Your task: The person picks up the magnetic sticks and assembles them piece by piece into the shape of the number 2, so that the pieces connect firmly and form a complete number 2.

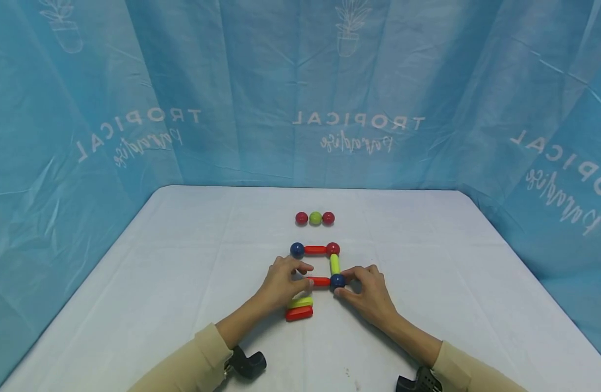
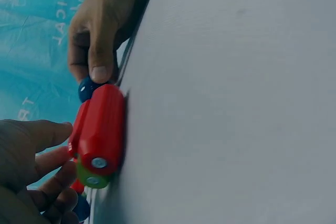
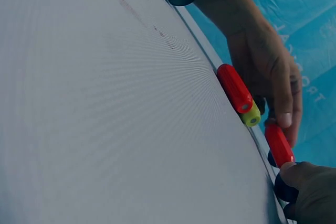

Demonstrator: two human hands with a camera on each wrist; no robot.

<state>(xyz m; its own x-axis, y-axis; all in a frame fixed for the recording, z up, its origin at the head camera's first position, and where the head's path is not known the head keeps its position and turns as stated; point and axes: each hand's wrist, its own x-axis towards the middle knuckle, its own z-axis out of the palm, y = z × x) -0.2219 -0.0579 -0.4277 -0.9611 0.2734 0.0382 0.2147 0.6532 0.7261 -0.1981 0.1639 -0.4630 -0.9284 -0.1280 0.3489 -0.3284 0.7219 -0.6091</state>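
In the head view, my right hand (image 1: 371, 296) pinches a dark blue ball (image 1: 337, 281) between thumb and index finger. A red rod (image 1: 321, 281) runs left from this ball. At its left end lies the thumb of my left hand (image 1: 280, 283), with the index finger raised apart from the rod. A yellow-green rod (image 1: 334, 264) joins the held ball to a red ball (image 1: 333, 249), and another red rod (image 1: 315, 250) links that to a blue ball (image 1: 297, 250). The right wrist view shows my left hand (image 3: 262, 61) at the end of the red rod (image 3: 279, 144).
Just below my left hand, a yellow-green rod (image 1: 300, 302) and a red rod (image 1: 299, 313) lie side by side. Farther back, a green ball (image 1: 315, 218) sits between two red balls (image 1: 302, 218). A blue printed curtain (image 1: 261, 98) surrounds the white table (image 1: 158, 261).
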